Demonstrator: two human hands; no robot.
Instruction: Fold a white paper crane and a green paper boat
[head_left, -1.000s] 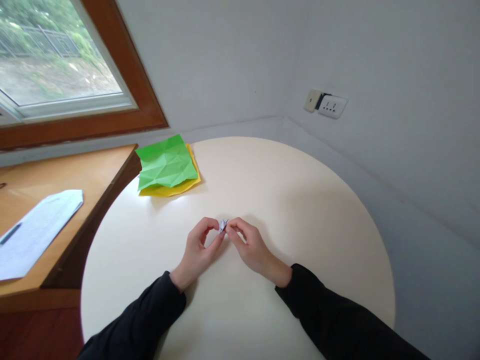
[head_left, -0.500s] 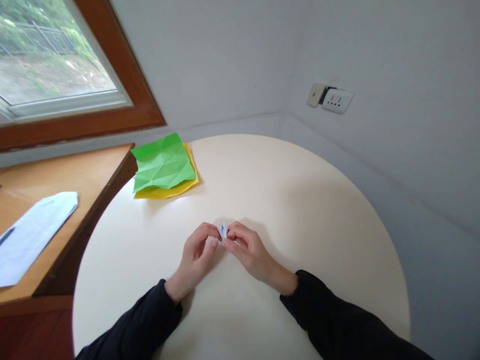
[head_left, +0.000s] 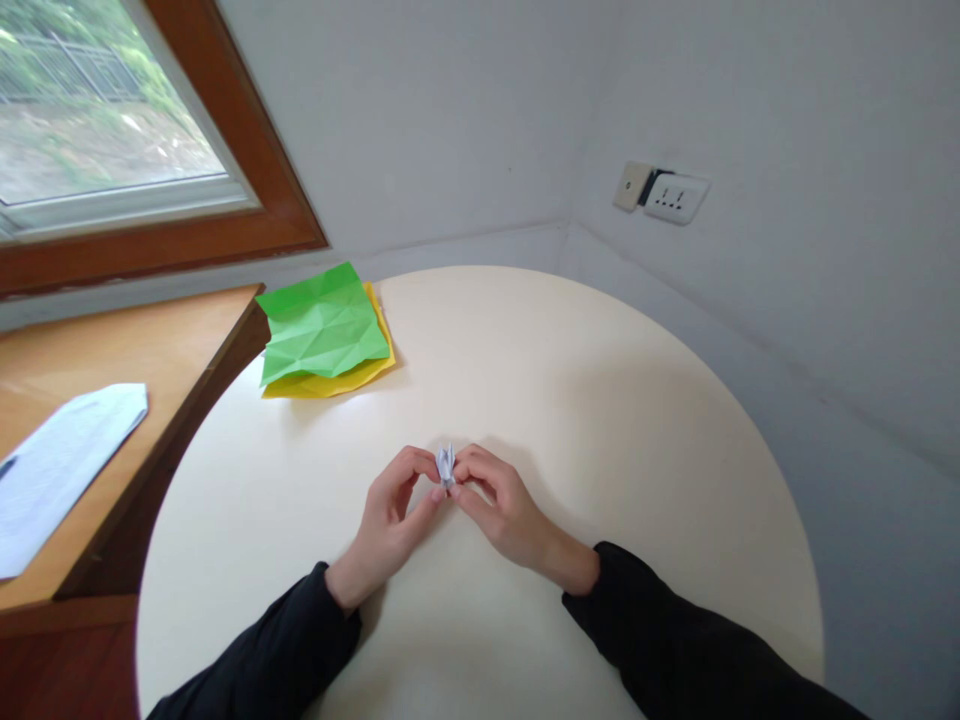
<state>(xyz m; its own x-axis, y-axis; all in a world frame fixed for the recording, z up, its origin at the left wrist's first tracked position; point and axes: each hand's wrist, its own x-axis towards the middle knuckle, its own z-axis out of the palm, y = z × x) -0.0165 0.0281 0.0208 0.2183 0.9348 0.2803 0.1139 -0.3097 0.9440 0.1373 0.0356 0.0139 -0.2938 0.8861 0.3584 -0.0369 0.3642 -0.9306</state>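
A small folded piece of white paper [head_left: 446, 466] is held between the two hands, over the near-middle part of the round cream table [head_left: 480, 640]. Its long axis runs roughly up and down in the view, away from the person's body, with narrow peaks at the far end and the other end towards the thumbs; how far it tilts up from the tabletop, and whether it touches it, I cannot tell. The left hand [head_left: 391, 515] curls in from one side, its index fingertip against the paper's left flank and its thumb tip at the near end, the two tips closed on the piece while a rounded gap opens between finger and thumb further back. The right hand [head_left: 506, 508] mirrors it from the other side, index finger bent against the right flank and thumb tip by the near end, so that the fingers of both hands pinch the paper together; the remaining fingers are tucked behind and partly hidden. Beyond the left hand, at the table's far left edge, a creased green sheet [head_left: 322, 325] lies on a yellow sheet [head_left: 352, 380]. On the wooden desk [head_left: 180, 330] further left rests a white sheet [head_left: 71, 460] with a pen [head_left: 7, 467] on it
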